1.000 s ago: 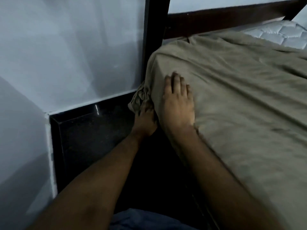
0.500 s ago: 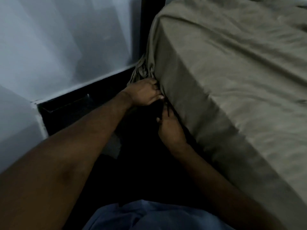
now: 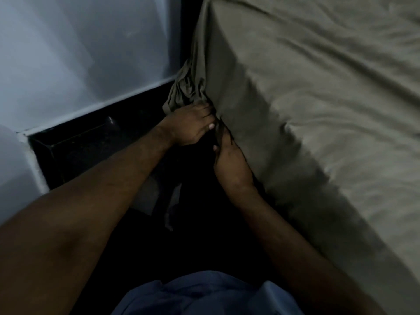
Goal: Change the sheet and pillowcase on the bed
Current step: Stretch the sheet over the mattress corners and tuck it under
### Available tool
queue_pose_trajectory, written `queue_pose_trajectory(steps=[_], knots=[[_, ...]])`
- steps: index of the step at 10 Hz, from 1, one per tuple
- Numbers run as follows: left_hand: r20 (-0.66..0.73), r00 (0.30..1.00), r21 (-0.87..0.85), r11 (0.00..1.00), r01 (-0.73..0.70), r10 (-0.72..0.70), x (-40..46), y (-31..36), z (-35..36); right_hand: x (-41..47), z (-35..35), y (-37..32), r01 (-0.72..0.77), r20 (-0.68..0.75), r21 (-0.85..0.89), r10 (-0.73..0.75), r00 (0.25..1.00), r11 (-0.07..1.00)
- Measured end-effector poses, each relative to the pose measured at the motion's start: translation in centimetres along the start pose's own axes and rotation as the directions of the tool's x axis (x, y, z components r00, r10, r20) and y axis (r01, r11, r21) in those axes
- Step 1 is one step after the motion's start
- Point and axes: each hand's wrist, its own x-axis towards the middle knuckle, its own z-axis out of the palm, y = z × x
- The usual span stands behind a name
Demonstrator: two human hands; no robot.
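Observation:
An olive-grey sheet (image 3: 318, 92) covers the mattress, which fills the right half of the head view. At the near corner the sheet bunches into loose folds (image 3: 184, 92) that hang down the side. My left hand (image 3: 191, 126) grips the sheet's lower edge just under those folds, fingers curled into the cloth. Below and right of it, my right hand (image 3: 229, 160) lies against the mattress side with its fingertips pushed into the dark gap under the sheet's edge; the fingers are hidden there. No pillow or pillowcase is in view.
A dark bed post (image 3: 181, 30) rises at the mattress corner against a pale wall (image 3: 79, 53). A black skirting strip and dark floor (image 3: 91, 142) run below the wall. A narrow dim gap lies between wall and bed. My blue clothing (image 3: 204, 294) shows at the bottom.
My right hand left the top of the mattress and went down to the lower edge beside my left hand. The view has tilted down and closer to the corner.

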Motion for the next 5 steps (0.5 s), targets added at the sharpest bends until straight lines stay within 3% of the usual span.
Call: queue_pose_trajectory(steps=[1, 2, 3, 4, 5], knots=[[-0.018, 0.995, 0.129, 0.987, 0.097, -0.095, 1.4, 1.4, -0.4, -0.7, -0.5, 0.0, 0.050, -0.029, -0.025, -0.051, 0.998, 0.998], [0.123, 0.962, 0.177, 0.959, 0.221, -0.245, 3.1, 2.7, -0.4, -2.2, -0.8, -1.2, 0.010, -0.032, 0.097, -0.006, 0.999, 0.995], [0.226, 0.929, 0.094, 0.956, 0.279, -0.293, 4.7, 3.2, -0.4, -2.5, -0.7, -1.8, -0.081, 0.050, 0.197, 0.072, 0.996, 0.977], [0.140, 0.903, 0.163, 0.909, 0.384, -0.406, 4.8, 3.9, -2.0, -1.4, -0.9, -1.7, -0.124, 0.122, 0.060, 0.116, 0.986, 0.991], [0.224, 0.949, 0.064, 0.975, 0.215, -0.224, 2.9, 4.0, -2.1, 1.6, 1.3, -0.1, -0.455, -0.484, 0.090, 0.438, 0.757, 0.886]])
